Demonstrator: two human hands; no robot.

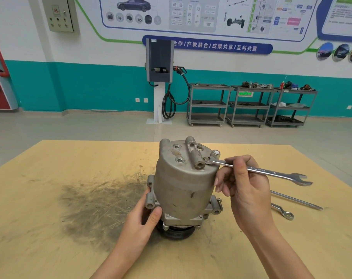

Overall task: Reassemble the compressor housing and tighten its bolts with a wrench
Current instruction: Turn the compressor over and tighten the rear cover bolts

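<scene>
A grey metal compressor (181,184) stands upright on its black pulley in the middle of the tan table (50,198). My left hand (145,216) grips its lower left mounting lug, thumb pressed against the flange. My right hand (245,184) holds a silver combination wrench (271,173) by the shank. The wrench's ring end sits over a bolt (207,158) on the compressor's top cover, and its open jaw points right. Another bolt (199,146) stands farther back on the cover.
A second ring wrench (283,211) and a long thin metal rod (296,200) lie on the table to the right of my right hand. A dark grease smear (98,204) covers the table left of the compressor. Grey tool carts (249,105) stand by the far wall.
</scene>
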